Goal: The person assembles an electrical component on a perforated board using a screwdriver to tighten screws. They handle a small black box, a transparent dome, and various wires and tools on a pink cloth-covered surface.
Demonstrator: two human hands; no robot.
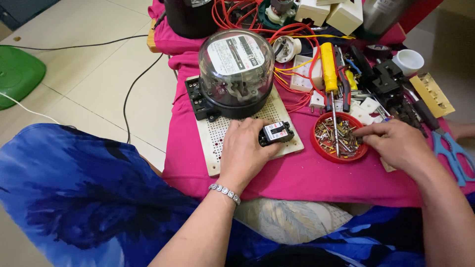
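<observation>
Left hand rests on the perforated white board, fingers closed around a small black breaker that sits on the board just in front of the glass-domed electric meter. Right hand reaches into the red lid of screws on the pink-covered desk; fingers pinched together at the screws, though whether they hold one cannot be told. A yellow-handled screwdriver lies with its tip across the lid.

left hand gripping; right hand pinching

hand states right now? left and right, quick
Left hand: closed on the small black breaker, on the perforated board.
Right hand: fingertips in the red lid of screws; whether it grips one cannot be told.
</observation>
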